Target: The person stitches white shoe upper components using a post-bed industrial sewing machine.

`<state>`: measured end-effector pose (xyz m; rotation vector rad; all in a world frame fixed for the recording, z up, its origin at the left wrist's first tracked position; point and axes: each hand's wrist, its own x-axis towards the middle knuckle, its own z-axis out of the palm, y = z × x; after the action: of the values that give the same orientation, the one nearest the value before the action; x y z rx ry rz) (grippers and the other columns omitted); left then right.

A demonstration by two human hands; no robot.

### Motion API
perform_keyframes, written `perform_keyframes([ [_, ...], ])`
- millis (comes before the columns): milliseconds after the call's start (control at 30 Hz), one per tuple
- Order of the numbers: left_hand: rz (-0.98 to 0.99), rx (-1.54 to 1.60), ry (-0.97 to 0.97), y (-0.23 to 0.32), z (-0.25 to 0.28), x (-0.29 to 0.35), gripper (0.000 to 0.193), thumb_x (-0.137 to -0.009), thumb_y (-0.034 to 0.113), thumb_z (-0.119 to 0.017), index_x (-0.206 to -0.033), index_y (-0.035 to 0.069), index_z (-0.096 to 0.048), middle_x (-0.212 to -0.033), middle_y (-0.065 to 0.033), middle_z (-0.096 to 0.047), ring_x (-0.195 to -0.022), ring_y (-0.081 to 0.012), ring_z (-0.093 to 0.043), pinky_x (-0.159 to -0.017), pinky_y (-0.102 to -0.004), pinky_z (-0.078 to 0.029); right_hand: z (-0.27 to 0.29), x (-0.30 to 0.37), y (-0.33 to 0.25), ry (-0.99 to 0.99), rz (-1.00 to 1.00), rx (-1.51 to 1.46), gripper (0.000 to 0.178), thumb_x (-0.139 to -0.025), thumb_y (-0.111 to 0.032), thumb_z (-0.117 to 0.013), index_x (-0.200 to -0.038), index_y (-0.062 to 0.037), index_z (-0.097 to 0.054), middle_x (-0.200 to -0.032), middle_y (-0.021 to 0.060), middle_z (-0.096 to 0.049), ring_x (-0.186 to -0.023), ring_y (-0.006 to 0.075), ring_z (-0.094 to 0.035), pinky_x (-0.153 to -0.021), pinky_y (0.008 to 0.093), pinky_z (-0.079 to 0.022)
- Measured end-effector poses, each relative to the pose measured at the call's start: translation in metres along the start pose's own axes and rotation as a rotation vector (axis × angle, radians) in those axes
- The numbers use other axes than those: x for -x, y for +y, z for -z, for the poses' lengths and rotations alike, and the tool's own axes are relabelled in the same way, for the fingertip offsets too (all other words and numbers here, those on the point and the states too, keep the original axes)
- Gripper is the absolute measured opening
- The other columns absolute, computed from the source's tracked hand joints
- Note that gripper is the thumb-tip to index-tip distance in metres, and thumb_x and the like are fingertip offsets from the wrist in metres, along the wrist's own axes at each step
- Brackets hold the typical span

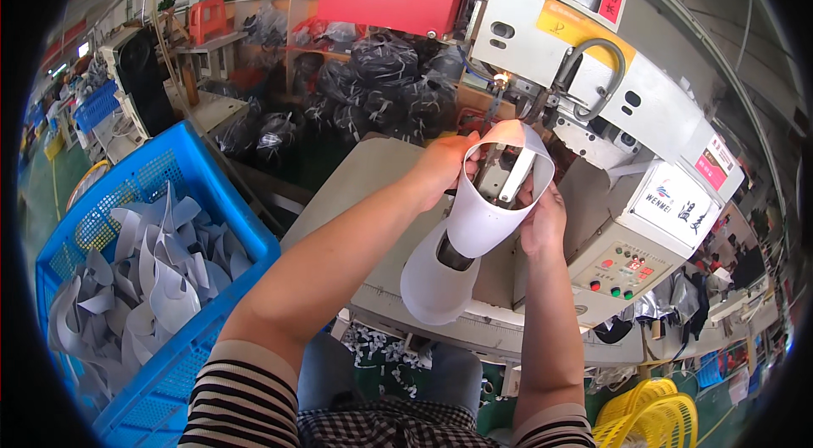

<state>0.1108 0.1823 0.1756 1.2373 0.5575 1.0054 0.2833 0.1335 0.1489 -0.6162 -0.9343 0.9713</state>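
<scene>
A white, smooth, sheet-like piece, bent into a loop, is held around the metal arm of a pale machine. My left hand pinches its upper left edge close under the machine's head. On the other side, my right hand grips the right edge, thumb outside and the other fingers partly hidden behind it. A second white looped piece hangs lower on the same arm, nearer to me, touched by neither hand. A small lamp glows above my left hand.
At left stands a blue plastic crate filled with loose white pieces. A control panel with buttons sits right of my right hand. Black bags are piled behind the table. Yellow baskets stand low at right; white scraps litter the floor.
</scene>
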Motion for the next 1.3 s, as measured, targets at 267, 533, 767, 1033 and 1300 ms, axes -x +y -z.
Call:
perform_keyframes([
  [267,0.005,0.09,0.091,0.001,-0.01,0.011,0.026,-0.091,0.027,-0.041,-0.071,0.012,-0.05,-0.06,0.0047,-0.041,-0.054,-0.0065,-0.036,-0.05,-0.0224,-0.031,-0.012,0.017,0.002,0.119,-0.045,0.117,0.029,-0.09,-0.029,-0.048,-0.087,-0.0022,-0.057,-0.082,0.004,-0.06,-0.071,0.0093,-0.054,-0.065,0.0213,-0.043],
  [533,-0.015,-0.077,0.31,-0.015,-0.011,-0.003,0.028,-0.091,0.027,-0.041,-0.072,0.008,-0.051,-0.062,0.0004,-0.044,-0.054,-0.0095,-0.04,-0.05,-0.0251,-0.034,-0.008,0.01,0.013,0.197,-0.012,0.18,0.034,-0.091,-0.032,-0.045,-0.091,0.0012,-0.055,-0.082,0.0082,-0.062,-0.07,0.0144,-0.061,-0.063,0.0253,-0.049],
  [767,0.239,-0.205,0.431,-0.066,-0.01,0.041,0.037,-0.09,0.033,-0.039,-0.1,0.003,-0.058,-0.084,-0.0106,-0.06,-0.073,-0.0193,-0.057,-0.066,-0.0343,-0.045,0.033,0.051,0.059,0.264,-0.191,0.579,0.046,-0.091,-0.036,-0.043,-0.096,0.0081,-0.057,-0.086,0.0134,-0.062,-0.077,0.0175,-0.058,-0.073,0.0283,-0.044],
  [1033,-0.082,-0.826,0.586,-0.108,0.012,0.008,0.042,-0.088,0.039,-0.039,-0.088,-0.001,-0.052,-0.087,-0.0239,-0.059,-0.08,-0.0426,-0.056,-0.072,-0.0472,-0.044,0.035,0.048,0.07,0.258,0.007,0.955,0.042,-0.091,-0.034,-0.04,-0.085,0.0037,-0.059,-0.076,0.0201,-0.06,-0.074,0.0304,-0.059,-0.071,0.0368,-0.044],
  [1300,-0.354,-1.396,0.7,-0.143,0.023,0.098,0.04,-0.083,0.031,-0.049,-0.113,0.005,-0.046,-0.112,-0.0172,-0.048,-0.099,-0.0312,-0.05,-0.076,-0.0433,-0.041,0.046,0.108,0.102,0.14,0.27,1.264,0.036,-0.083,-0.014,-0.053,-0.115,-0.0025,-0.044,-0.093,0.0169,-0.049,-0.079,0.0264,-0.051,-0.075,0.0383,-0.041],
])
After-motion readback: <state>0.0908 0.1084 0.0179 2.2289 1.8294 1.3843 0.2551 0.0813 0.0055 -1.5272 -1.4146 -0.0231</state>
